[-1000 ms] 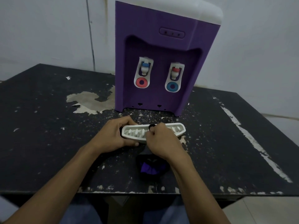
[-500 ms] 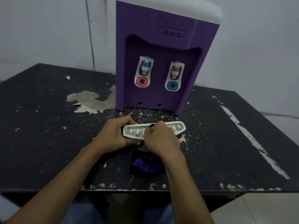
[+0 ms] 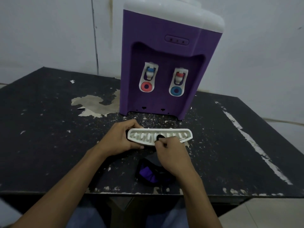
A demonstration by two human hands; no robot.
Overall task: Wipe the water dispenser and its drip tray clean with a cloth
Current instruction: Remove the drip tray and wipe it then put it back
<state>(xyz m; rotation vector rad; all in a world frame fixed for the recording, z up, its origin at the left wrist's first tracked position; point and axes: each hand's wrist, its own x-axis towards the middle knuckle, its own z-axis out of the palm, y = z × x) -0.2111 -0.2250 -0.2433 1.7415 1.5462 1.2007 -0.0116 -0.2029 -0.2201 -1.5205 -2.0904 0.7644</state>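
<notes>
White drip tray [image 3: 186, 134] at frame center, off the purple water dispenser [image 3: 166, 69] above it. Left hand [image 3: 117, 139] grips tray's left end; right hand [image 3: 172, 153] pinches dark cloth [image 3: 150, 173] into a tray slot, rest trailing on black table [image 3: 41, 129].

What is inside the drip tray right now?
White ribs along the drip tray, and a cloth tip that the right hand presses into its middle. The left hand grips its left end. The hands cover the near edge and whatever lies beneath the cloth.
</notes>
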